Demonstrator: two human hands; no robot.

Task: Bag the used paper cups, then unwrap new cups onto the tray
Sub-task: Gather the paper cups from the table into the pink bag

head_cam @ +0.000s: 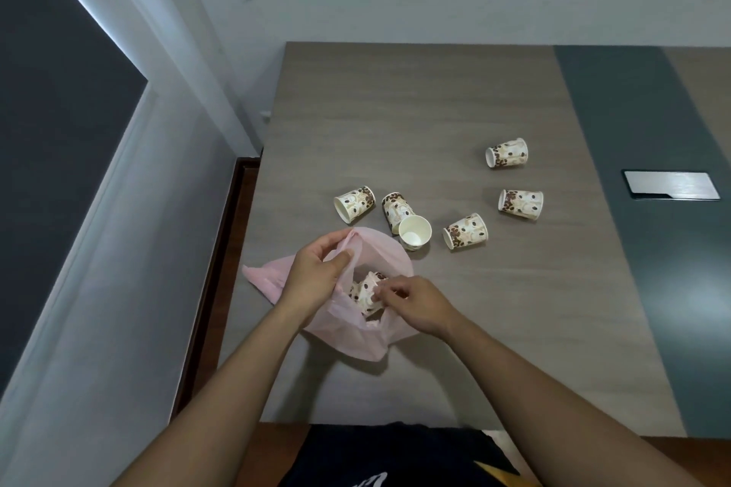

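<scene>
Left hand [316, 273] pinched the pink bag's [356, 340] rim open — right hand [411, 306] gripped a crumpled cup [366, 291] inside the mouth, six more cups [464, 231] lay just beyond on the table [435, 111].

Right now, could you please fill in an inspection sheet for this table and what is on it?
Surface: grey wood-grain table with a darker band on the right.
Job's things: pink plastic bag open, at least one cup inside; six paper cups outside, five on their sides, one seemingly upright beside the bag. No tray or wrapped cups seen.
Clutter: silver plate set in the dark band.
Hands: left hand pinches the bag's rim open; right hand at the bag's mouth, on the cup inside.
Cables: nothing seen.
Surroundings: pale wall, dark panel on the left.
</scene>
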